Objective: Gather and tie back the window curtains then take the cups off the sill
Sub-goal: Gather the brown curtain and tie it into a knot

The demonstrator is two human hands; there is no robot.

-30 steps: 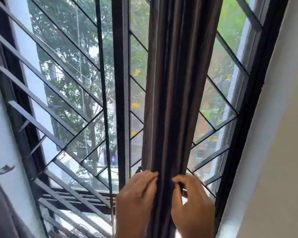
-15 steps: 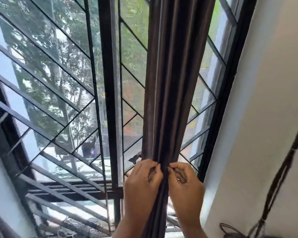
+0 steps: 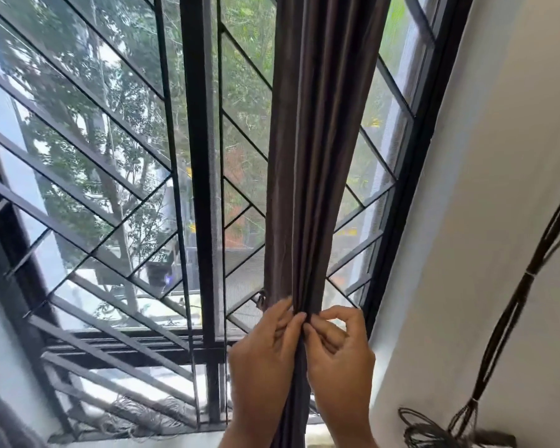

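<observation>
The left hand (image 3: 265,354) and the right hand (image 3: 337,354) are close together low down, each pinching the dark curtain (image 3: 314,156) from its own side, most likely to squeeze it into one thin bunch for tying. The curtain hangs bunched just right of the middle window bar (image 3: 201,156), and behind it is the metal grille (image 3: 110,176). No cups can be seen.

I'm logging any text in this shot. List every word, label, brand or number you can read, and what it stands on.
None can be read.
Curtain: plain brown cloth, no label showing.
Window grille: bare metal, no marking.
Yellow patches outside, seen through the glass: possibly signs, too blurred to read.
Cables on the wall: no tag visible.
</observation>
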